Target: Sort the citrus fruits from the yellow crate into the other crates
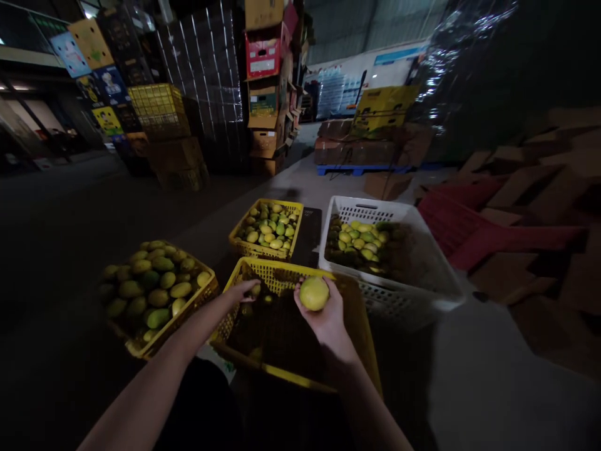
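A large yellow lemon rests in my right hand, the fingers curled around it above the near yellow crate. My left hand is at the left side of the same crate, its fingers closed around a dim, greenish-yellow lemon. A few more fruits show faintly in the dark inside of this crate. To the left, another yellow crate is heaped with yellow and green lemons.
Beyond the near crate stands a yellow crate full of lemons. A white crate, partly filled with lemons, is at the right. Flattened cardboard and a red plastic piece lie farther right. Stacked boxes rise behind.
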The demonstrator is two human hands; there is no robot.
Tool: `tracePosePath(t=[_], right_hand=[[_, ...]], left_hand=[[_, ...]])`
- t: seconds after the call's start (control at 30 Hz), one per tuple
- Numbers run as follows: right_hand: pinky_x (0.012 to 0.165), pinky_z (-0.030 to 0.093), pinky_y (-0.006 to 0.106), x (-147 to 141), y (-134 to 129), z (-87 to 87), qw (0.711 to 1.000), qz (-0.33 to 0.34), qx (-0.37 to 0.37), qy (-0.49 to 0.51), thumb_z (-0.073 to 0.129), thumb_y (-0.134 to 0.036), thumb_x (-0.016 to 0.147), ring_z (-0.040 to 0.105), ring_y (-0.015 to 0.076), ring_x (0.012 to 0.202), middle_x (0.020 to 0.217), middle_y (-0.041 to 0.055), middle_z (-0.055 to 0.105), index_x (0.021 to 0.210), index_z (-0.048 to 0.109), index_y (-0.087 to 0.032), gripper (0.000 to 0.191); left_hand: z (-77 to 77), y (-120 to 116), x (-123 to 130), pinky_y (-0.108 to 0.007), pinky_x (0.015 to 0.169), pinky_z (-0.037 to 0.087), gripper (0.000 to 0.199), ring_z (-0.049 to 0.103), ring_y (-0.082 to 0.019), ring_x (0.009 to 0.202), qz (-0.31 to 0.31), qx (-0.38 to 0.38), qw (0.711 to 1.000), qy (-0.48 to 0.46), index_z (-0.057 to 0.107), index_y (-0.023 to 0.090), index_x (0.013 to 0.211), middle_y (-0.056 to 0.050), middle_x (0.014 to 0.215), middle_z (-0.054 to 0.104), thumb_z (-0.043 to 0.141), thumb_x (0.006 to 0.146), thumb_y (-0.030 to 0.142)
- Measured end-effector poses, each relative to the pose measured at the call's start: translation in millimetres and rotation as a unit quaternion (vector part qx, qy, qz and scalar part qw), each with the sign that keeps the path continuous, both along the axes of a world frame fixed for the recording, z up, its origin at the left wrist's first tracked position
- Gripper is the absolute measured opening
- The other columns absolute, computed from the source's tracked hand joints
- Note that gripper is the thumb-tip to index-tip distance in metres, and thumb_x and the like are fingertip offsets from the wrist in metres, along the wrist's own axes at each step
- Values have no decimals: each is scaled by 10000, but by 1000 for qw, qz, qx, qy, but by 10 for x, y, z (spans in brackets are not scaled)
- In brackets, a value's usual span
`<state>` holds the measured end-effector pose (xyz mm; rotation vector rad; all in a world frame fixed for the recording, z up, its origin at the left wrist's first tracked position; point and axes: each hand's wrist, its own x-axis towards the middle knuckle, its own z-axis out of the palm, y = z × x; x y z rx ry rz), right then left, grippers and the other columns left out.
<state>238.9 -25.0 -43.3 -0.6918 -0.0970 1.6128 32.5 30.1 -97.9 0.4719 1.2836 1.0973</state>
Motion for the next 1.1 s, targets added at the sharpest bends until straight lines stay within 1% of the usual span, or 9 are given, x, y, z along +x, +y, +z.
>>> tracePosePath(t=[0.1,0.23,0.33,0.4,0.63,0.77,0.9,0.97,1.1], right_hand=[[594,580,285,45,34,56,998,17,-35,49,636,-363,735,671,158,614,656,15,698,729,607,-218,147],[530,563,262,159,132,84,996,-3,-77,53,620,-366,742,665,158,585,636,18,693,732,613,-211,156],[529,564,262,211,191,111,994,-27,-90,56,593,-339,774,667,163,591,640,30,696,746,619,-199,145],[527,563,265,213,204,150,992,-42,-102,64,565,-312,803,666,164,588,634,31,693,747,615,-194,140],[556,569,282,149,129,313,990,-24,-115,82,483,-287,874,661,164,568,613,35,687,735,593,-195,200],[594,572,282,93,59,318,991,-30,-94,88,479,-283,881,657,156,578,608,23,678,750,589,-197,191],[581,570,286,49,24,227,992,-33,-97,76,508,-286,853,650,158,579,597,-2,659,762,568,-214,130],[568,565,283,43,40,154,994,-27,-90,60,529,-283,838,645,159,581,593,-16,646,772,560,-224,94],[580,565,286,28,113,-48,995,-10,-98,-3,542,-300,841,635,154,589,597,-37,626,790,529,-238,82]], left_hand=[[141,809,190,-375,793,551,307,617,-192,949,29,-38,998,38,580,130,1166,-90,1137,606,592,904,288],[448,1730,216,-370,788,554,328,621,-184,948,81,10,995,61,569,147,1190,-85,1149,605,581,911,320],[519,2078,200,-410,843,540,366,608,-205,1010,106,31,990,91,553,162,1231,-99,1211,585,565,918,351],[430,2088,180,-419,855,535,372,603,-211,1026,97,30,988,118,550,162,1237,-101,1223,579,563,919,354],[-54,1304,-70,-267,669,521,273,620,-132,765,-84,-3,969,230,603,119,1058,-60,941,648,587,903,343],[-95,712,-159,-202,552,426,249,578,-106,587,-247,-7,927,281,621,121,847,-7,690,635,709,784,345],[10,81,-130,-212,643,439,203,594,-112,644,-390,8,873,293,661,148,770,21,707,661,755,709,316],[120,-200,-94,-217,718,444,204,614,-131,748,-474,37,818,324,690,171,828,17,792,690,740,725,340],[368,-582,-29,-292,846,453,404,639,-228,984,-588,106,623,505,635,215,1154,-55,1088,702,556,857,478]])
